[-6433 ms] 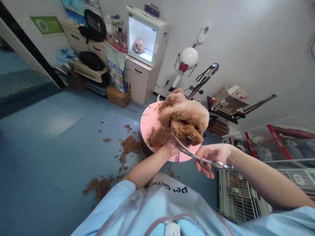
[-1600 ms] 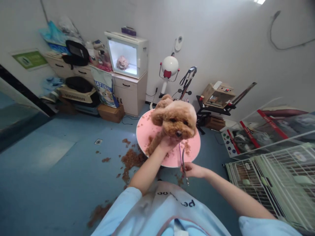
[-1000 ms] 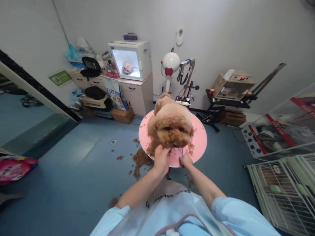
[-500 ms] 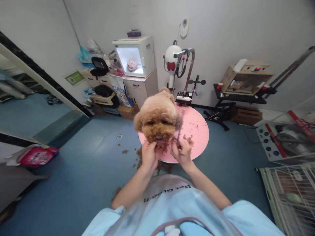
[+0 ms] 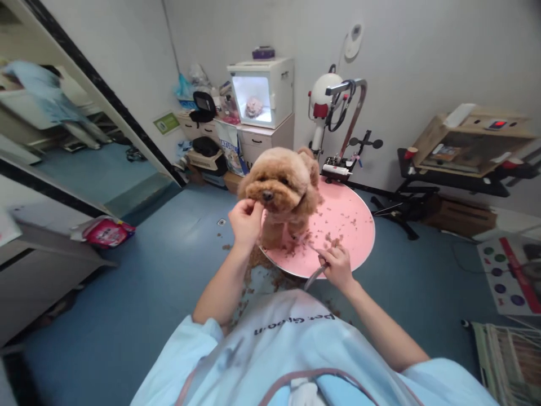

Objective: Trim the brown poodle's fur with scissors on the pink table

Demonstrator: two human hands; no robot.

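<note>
Curly brown dog, the only one on the single round pink table, is upright at the table's left side, its head turned left and its two front legs on the surface. The person's left hand is at the near left side of its muzzle, thumb and fingertips pinched together; whether they grip fur cannot be told. The right hand, right of the dog over the table's near edge, has its fingers closed on slim grey metal tools. Two strips show there, one pointing towards the dog's feet and one curving down over the near rim; whether they belong to one tool or two is unclear.

Brown hair clumps, too many to count, lie scattered on the table, and more lie on the blue floor below its near left side. At the table's far edge stands one bent silver metal arm, with one white tube at its base. Farther back are one round white device with red fittings and one lit white cabinet. One wooden box with a dark front is on the far right.
</note>
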